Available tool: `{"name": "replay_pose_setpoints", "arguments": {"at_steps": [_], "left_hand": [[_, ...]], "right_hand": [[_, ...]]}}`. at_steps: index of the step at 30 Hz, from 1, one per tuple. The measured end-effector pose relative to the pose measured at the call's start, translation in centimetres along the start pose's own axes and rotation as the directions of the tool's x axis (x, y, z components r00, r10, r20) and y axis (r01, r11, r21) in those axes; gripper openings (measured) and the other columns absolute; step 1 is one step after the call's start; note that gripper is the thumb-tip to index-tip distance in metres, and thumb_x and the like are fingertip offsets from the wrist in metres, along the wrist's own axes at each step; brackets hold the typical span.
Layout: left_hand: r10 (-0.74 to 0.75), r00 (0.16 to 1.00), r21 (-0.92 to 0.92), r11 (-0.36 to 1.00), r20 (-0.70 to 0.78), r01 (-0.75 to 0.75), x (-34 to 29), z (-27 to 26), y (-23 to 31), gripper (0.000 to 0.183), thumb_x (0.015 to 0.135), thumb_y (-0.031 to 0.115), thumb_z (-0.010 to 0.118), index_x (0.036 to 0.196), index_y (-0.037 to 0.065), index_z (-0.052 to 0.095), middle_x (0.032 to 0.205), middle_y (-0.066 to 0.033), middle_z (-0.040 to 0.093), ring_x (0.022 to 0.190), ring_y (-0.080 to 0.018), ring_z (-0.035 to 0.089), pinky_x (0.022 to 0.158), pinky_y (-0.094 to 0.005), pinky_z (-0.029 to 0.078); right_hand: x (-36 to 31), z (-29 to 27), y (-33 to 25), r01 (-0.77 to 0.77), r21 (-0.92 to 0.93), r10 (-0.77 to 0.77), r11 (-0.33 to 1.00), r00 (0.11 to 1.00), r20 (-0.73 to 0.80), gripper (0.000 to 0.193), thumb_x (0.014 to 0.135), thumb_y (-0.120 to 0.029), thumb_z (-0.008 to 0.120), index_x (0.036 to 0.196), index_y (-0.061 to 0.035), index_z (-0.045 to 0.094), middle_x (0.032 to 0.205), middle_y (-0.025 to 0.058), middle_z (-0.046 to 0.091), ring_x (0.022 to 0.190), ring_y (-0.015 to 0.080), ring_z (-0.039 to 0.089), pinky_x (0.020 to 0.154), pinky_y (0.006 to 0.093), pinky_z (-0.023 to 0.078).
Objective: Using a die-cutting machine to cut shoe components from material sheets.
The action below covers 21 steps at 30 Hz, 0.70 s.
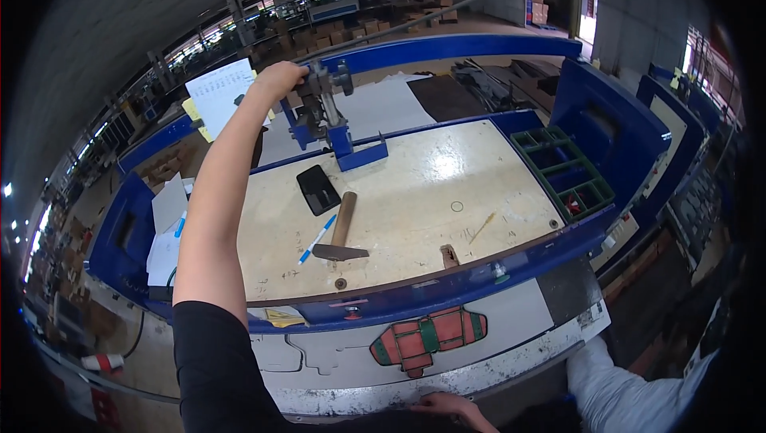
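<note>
My left arm reaches far forward over the blue-framed machine. My left hand is closed at the left side of a blue metal bracket with adjusting knobs; what lies inside its fingers is hidden. Low in the view, my right hand rests by the worn white metal edge, partly cut off, with nothing visible in it. Beyond that edge, a red and green cutting die lies on light grey sheet material. Outlines are cut or marked in the sheet left of the die.
On the machine's pale top board lie a black phone, a wooden-handled hammer and a blue-and-white pen. A green divided tray sits at the right. A written paper stands beside the bracket. Someone's grey-clothed leg shows lower right.
</note>
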State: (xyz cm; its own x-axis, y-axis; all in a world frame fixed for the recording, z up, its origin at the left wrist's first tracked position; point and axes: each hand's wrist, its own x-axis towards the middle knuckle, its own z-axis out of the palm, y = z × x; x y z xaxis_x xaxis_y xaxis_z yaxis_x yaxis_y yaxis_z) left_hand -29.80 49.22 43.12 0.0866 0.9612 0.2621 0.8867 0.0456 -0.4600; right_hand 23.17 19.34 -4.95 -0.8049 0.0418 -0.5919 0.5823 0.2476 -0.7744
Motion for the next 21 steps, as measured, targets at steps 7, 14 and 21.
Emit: {"name": "replay_pose_setpoints", "arguments": {"at_steps": [7,14,21], "left_hand": [[-0.024,0.997,-0.078,0.996,0.072,0.029,0.4,0.2,-0.3,0.009,0.092,0.008,0.052,0.099,0.006,0.056,0.091,-0.0205,0.066,0.093,-0.0400,0.063,0.075,-0.0476,0.048],[-0.036,0.995,-0.055,0.998,0.098,0.041,-0.3,-0.7,0.0,0.011,0.091,0.013,0.051,0.095,0.006,0.058,0.091,-0.0206,0.066,0.094,-0.0408,0.062,0.077,-0.0499,0.047],[0.030,0.999,-0.004,1.000,0.031,-0.030,0.6,2.3,-1.3,0.028,0.078,0.012,0.055,0.103,0.007,0.065,0.097,-0.0188,0.068,0.089,-0.0399,0.064,0.079,-0.0465,0.052]], "right_hand": [[0.8,-1.4,1.0,0.004,-0.017,-0.005,1.000,0.999,-0.053,0.053,0.093,-0.056,0.050,0.102,-0.0070,0.068,0.099,0.0127,0.068,0.094,0.0257,0.064,0.084,0.0355,0.048],[0.3,-0.5,1.3,0.039,0.022,-0.038,0.999,0.997,-0.075,0.061,0.091,-0.063,0.046,0.096,-0.0074,0.071,0.093,0.0144,0.069,0.088,0.0278,0.065,0.081,0.0373,0.050],[0.6,0.8,1.8,-0.022,0.043,0.028,0.999,0.990,-0.140,0.056,0.089,-0.060,0.052,0.105,-0.0095,0.068,0.103,0.0133,0.068,0.098,0.0274,0.064,0.088,0.0388,0.048]]}}
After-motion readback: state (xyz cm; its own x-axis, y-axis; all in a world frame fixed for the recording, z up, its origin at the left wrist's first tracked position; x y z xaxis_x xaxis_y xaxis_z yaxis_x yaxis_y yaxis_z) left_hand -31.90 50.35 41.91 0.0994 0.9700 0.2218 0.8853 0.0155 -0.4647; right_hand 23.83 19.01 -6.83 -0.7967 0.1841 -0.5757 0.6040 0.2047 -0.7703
